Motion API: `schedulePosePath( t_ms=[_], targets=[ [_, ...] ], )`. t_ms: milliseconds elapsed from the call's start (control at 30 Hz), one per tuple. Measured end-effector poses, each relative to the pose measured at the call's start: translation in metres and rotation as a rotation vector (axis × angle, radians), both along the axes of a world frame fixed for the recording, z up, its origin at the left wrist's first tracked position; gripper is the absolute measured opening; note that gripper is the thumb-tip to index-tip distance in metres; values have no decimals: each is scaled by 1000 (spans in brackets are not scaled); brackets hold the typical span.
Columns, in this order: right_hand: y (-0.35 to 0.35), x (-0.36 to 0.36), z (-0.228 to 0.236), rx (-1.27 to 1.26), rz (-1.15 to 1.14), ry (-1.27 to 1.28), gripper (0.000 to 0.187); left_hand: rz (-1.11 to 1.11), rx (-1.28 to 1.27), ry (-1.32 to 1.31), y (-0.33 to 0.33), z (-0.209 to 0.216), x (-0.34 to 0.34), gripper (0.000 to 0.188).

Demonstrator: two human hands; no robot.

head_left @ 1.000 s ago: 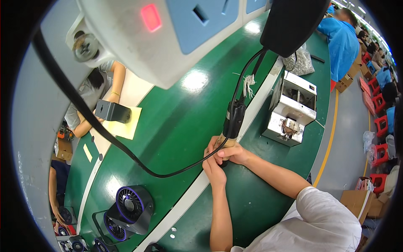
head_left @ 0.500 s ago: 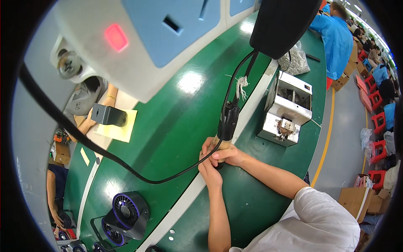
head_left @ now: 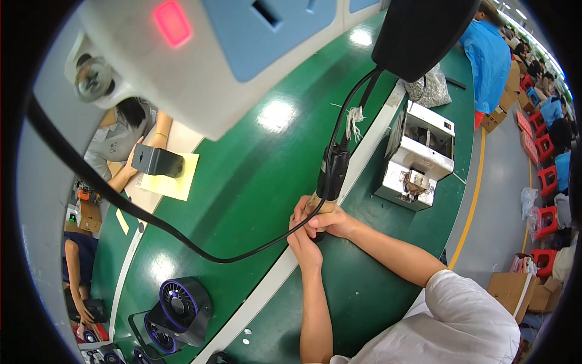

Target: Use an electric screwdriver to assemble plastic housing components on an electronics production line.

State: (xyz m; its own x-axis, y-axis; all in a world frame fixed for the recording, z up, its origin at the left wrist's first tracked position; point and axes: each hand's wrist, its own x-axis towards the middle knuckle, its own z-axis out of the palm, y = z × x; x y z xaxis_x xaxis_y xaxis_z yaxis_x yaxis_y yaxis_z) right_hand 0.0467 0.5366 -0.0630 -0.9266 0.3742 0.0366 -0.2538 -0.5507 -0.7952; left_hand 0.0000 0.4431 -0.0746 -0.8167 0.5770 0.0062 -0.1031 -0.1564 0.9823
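Yeah, left hand [head_left: 305, 241] and right hand [head_left: 333, 222] clasp the tool [head_left: 335, 176]; a tug could snag that cable [head_left: 227, 261] (super close).

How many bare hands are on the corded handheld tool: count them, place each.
2: the left hand on the left side of the corded handheld tool, the right hand on its right. They overlap, so parts are hidden.

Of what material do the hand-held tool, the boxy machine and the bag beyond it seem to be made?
Tool: black part probably plastic, dark with a slight sheen; tan part wood or plastic, I cannot tell.
Machine: likely metal, perhaps painted, with bright glints and brownish stains.
Bag: seems clear, glossy plastic, as pale bits show through its wrinkled skin.
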Motion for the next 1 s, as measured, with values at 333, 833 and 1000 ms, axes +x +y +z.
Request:
schedulePosePath(
  t_ms=[333, 833, 1000],
  targets=[
    [0, 2, -1, -17, -4, -7, 35, -48, -79, 6, -2, -5, -1, 40],
    [1, 3, -1, 3, -9, -9, 36, -73, -103, 22, -3, -2, -1, 45],
    [2, 2, -5, 19, -7, 12, 35, -64, -112, 6, -2, -2, 0, 46]
  ],
)
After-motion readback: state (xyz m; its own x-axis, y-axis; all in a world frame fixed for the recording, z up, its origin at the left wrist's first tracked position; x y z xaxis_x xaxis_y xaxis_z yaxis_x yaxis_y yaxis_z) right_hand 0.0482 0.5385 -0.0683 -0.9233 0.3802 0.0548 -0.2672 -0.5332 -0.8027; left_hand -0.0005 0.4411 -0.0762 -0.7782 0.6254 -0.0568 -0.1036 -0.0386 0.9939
